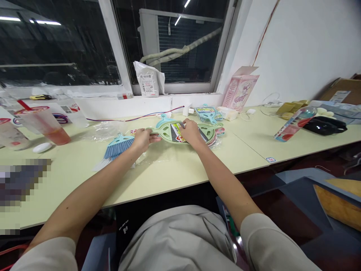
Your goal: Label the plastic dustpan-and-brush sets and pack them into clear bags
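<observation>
- Green dustpan [169, 132]: lies over the desk [175, 167] in front of you, between your two hands; it serves as landmark for every place below.
- Your left hand [143, 139]: at the left end of the green dustpan, closed about the handle, some fingers stretched out just below it.
- Your right hand [192, 131]: over the middle of the green dustpan, fingers bent down onto its printed label [176, 132]. Whether these fingers pinch anything cannot be told; a small grey bit at the fingertips is too small to identify.
- Blue dustpan [164, 119]: just behind the green dustpan, partly covered by it.
- Pink rim [220, 130]: shows past the right end of the green dustpan, along with clear wrapping.
- Blue brush [118, 146]: lies left of the green dustpan, beyond your left hand, bristles toward you.
- Packaged blue sets [208, 114]: behind the green dustpan, toward its right end.
- Pink box [241, 89]: upright, farther back and right of the green dustpan.
- Cup [46, 126]: well left of the green dustpan, red straw in it.
- Bottle [295, 124]: tilted, well right of the green dustpan, beside a black case [324, 126].
</observation>
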Motion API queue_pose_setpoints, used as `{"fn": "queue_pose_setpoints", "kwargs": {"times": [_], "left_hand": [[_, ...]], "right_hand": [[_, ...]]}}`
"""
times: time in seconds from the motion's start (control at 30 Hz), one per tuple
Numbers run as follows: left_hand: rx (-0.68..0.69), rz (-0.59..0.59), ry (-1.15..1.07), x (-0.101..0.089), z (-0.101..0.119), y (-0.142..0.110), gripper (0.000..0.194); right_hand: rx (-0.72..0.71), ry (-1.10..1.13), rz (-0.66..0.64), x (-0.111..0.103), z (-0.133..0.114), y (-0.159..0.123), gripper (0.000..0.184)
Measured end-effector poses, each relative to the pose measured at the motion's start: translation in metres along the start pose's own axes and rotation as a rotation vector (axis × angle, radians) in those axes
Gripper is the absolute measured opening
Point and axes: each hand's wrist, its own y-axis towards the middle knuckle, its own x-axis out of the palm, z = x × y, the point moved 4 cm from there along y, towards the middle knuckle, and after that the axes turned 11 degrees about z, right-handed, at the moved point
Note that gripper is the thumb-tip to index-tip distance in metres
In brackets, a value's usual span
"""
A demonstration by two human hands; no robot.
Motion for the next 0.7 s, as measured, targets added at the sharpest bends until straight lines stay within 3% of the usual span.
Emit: {"fn": "queue_pose_setpoints", "kwargs": {"times": [0.17, 0.33, 0.5, 0.7], "left_hand": [[0.005, -0.012, -0.006, 0.002, -0.003, 0.001, 0.018], [0.021, -0.025, 0.0, 0.005, -0.005, -0.006, 0.016], [0.019, -0.02, 0.009, 0.005, -0.004, -0.008, 0.015], [0.025, -0.013, -0.004, 0.001, -0.005, 0.001, 0.014]], "right_hand": [[-0.001, -0.198, 0.017, -0.003, -0.012, -0.006, 0.03], [-0.016, -0.233, 0.02, -0.002, -0.02, -0.006, 0.031], [-0.079, 0.007, 0.055, -0.001, -0.007, 0.004, 0.027], [-0.06, 0.416, 0.145, -0.019, 0.009, 0.012, 0.02]]}}
